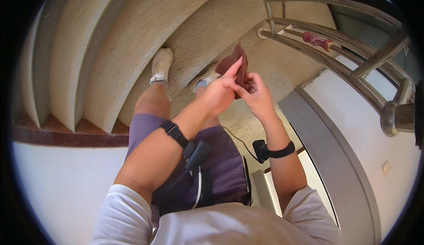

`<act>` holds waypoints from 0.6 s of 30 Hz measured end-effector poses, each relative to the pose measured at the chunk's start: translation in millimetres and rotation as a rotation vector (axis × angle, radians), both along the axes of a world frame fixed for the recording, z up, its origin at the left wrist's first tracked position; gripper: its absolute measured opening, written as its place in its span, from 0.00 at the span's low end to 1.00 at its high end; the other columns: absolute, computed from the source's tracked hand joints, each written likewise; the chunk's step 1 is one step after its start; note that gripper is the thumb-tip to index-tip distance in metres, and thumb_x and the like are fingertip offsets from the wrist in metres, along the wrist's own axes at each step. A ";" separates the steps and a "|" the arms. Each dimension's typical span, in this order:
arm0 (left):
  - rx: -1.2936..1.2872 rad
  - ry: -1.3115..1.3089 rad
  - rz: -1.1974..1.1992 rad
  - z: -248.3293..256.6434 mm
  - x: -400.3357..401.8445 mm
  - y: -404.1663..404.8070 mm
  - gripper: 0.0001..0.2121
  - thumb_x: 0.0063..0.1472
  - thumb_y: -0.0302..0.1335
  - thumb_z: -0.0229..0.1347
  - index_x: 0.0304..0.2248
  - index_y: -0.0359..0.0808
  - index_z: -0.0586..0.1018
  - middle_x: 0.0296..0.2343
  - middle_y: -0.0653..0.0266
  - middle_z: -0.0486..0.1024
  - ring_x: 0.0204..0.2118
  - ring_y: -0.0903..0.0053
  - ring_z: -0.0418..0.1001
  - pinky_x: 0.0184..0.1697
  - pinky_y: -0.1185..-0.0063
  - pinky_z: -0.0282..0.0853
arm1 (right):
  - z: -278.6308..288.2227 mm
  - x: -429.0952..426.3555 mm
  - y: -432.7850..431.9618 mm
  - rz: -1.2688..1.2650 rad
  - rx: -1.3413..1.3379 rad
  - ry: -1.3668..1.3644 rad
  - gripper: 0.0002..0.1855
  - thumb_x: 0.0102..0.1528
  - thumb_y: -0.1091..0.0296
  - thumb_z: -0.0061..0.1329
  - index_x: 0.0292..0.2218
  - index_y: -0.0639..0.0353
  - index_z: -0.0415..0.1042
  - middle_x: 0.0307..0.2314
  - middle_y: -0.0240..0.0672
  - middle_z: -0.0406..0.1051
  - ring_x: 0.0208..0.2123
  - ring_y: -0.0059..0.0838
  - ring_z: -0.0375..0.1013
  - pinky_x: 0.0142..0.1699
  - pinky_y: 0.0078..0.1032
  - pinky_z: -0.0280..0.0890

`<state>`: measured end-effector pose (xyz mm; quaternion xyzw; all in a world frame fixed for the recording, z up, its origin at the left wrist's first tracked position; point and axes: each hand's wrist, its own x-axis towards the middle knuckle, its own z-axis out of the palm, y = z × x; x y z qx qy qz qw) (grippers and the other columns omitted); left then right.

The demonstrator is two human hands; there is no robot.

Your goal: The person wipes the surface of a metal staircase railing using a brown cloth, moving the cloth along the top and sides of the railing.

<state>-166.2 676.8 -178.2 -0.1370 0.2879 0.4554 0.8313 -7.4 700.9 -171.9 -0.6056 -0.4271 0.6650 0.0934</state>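
A dark reddish-brown folded sheet (242, 67) is held up between my hands in front of my legs; whether it is cloth or sandpaper I cannot tell. My left hand (219, 94) grips it from the left, with the index finger stretched along its face. On the other side, my right hand (259, 94) pinches its lower edge with bent fingers. Both hands nearly touch at the thumbs. A black strap with a small device (195, 154) is on my left forearm, and a similar strapped device (261, 151) is on my right wrist.
Curved stone stair treads (132, 43) fan out at the upper left, and my shoes (162, 64) stand on the steps. A metal railing (334, 66) crosses the right side, with a maroon patterned object (317, 41) on one bar. A thin cable (239, 139) hangs by my right wrist. A grey frame (326, 145) borders the white wall.
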 end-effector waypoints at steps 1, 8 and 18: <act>0.008 -0.013 0.004 0.1 1.7 -0.6 0.41 0.49 0.24 0.47 0.66 0.40 0.54 0.63 0.63 0.55 0.63 0.68 0.54 0.67 0.69 0.44 | -2.8 5.0 5.8 0.068 -0.048 -0.053 0.23 0.55 0.63 0.59 0.47 0.66 0.68 0.38 0.36 0.74 0.39 0.25 0.73 0.42 0.25 0.70; 0.091 0.140 -0.085 -4.3 7.4 16.9 0.39 0.52 0.30 0.45 0.67 0.46 0.52 0.66 0.63 0.48 0.69 0.63 0.43 0.69 0.66 0.33 | 0.8 90.2 70.7 -0.715 0.113 0.308 0.19 0.63 0.59 0.45 0.51 0.62 0.70 0.45 0.34 0.73 0.50 0.28 0.69 0.58 0.31 0.59; 0.135 0.186 -0.334 -22.3 31.5 7.9 0.38 0.52 0.32 0.46 0.65 0.45 0.57 0.65 0.65 0.53 0.68 0.68 0.47 0.68 0.68 0.38 | 46.3 78.4 161.8 -0.656 0.904 0.338 0.24 0.59 0.79 0.46 0.55 0.60 0.55 0.53 0.39 0.61 0.53 0.33 0.65 0.55 0.33 0.65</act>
